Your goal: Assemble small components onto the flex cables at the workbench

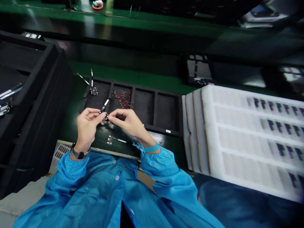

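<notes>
Between the fingertips of both hands is a small circuit board (106, 117) with a pale flex strip (105, 104) pointing up from it. My left hand (87, 123) pinches it from the left. My right hand (127, 122) has thumb and forefinger pressed together at its right edge; whether a tiny part sits there too is hidden. Below the hands, another circuit board (110, 140) with a flex strip lies on the green bench. Just beyond them is a black compartment tray (144, 87), with boards (94, 91) in its left compartment and small red-wired parts (122, 98) beside those.
Stacked black foam trays (51, 85) rise at the left, holding more flex-strip boards (7, 98). To the right, white foam trays (211, 133) carry rows of dark parts. A dark device housing (198, 71) sits behind, and a red tape roll (97, 5) is at the far back.
</notes>
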Tool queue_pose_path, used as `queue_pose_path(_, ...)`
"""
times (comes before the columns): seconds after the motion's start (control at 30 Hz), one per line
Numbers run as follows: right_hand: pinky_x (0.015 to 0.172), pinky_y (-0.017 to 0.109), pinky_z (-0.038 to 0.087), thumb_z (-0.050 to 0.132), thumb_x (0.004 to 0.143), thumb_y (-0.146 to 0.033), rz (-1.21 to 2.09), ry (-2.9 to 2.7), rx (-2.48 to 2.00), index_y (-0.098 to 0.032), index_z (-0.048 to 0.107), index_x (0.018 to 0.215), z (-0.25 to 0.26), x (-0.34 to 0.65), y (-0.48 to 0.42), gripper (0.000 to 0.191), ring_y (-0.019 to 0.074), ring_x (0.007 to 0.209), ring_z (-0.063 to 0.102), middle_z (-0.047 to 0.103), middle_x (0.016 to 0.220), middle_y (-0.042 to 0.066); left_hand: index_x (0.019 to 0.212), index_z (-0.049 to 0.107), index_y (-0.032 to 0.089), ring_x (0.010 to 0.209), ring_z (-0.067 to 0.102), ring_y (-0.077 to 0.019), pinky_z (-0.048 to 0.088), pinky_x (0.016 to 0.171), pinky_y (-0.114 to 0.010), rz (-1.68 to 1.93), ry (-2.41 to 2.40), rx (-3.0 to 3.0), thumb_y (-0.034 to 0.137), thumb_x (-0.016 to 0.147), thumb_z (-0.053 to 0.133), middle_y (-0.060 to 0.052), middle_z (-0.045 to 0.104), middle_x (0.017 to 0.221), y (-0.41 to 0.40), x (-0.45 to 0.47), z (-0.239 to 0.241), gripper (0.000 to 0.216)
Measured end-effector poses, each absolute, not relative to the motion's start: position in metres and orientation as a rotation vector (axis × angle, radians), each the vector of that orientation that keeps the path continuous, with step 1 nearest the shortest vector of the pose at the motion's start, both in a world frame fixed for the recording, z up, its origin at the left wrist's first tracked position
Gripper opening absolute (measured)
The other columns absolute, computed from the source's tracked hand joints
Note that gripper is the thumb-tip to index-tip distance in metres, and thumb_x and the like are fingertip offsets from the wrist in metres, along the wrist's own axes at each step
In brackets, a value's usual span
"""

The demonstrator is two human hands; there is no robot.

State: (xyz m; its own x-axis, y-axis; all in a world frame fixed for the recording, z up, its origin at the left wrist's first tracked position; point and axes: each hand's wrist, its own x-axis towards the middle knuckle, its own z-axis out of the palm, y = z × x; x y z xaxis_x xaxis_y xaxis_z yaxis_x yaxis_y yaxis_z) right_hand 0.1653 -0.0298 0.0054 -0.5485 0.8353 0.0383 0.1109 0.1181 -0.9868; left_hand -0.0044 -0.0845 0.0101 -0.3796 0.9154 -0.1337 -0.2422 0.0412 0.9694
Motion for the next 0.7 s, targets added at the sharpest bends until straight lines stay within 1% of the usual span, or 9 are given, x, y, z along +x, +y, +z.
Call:
queue_pose_path(0.1,0.076,0.032,0.055,0.079,0.09,-0.048,1.511,-1.746,-0.902,-0.02,0.079,0.088,0.005,0.168,-0.027,0.028,0.021,0.082,0.072,0.081,0.088,0.005,0.086,0.067,0.016,0.057,0.066,-0.0125,0.053,0.062,-0.025,1.488,1.292,0.705,0.029,0.064,0.098,-0.002,0.074,0.068,-0.083,-0.006,0.008,0.041)
queue_pose_path(0.4,0.077,0.033,0.055,0.084,0.086,-0.058,1.574,-1.692,-0.878,-0.019,0.079,0.086,0.004,0.171,-0.025,0.04,0.0206,0.079,0.072,0.08,0.083,0.006,0.086,0.065,0.016,0.057,0.066,-0.0127,0.052,0.061,-0.025,1.479,1.235,0.691,0.027,0.062,0.097,-0.001,0.072,0.066,-0.082,-0.001,0.008,0.041)
queue_pose_path(0.6,0.078,0.033,0.056,0.082,0.089,-0.053,1.598,-1.673,-0.866,-0.018,0.078,0.087,0.001,0.168,-0.026,0.035,0.0206,0.081,0.073,0.08,0.084,0.006,0.085,0.065,0.016,0.058,0.067,-0.0129,0.054,0.062,-0.025,1.487,1.256,0.697,0.031,0.062,0.1,-0.001,0.072,0.066,-0.08,-0.003,0.006,0.045)
queue_pose_path(0.7,0.084,0.034,0.057,0.08,0.091,-0.046,1.462,-1.675,-0.884,-0.018,0.079,0.094,0.003,0.165,-0.026,0.028,0.021,0.089,0.074,0.082,0.095,0.006,0.088,0.068,0.015,0.063,0.07,-0.0141,0.054,0.062,-0.024,1.538,1.298,0.763,0.03,0.065,0.098,-0.004,0.077,0.076,-0.073,0.0,0.012,0.04)
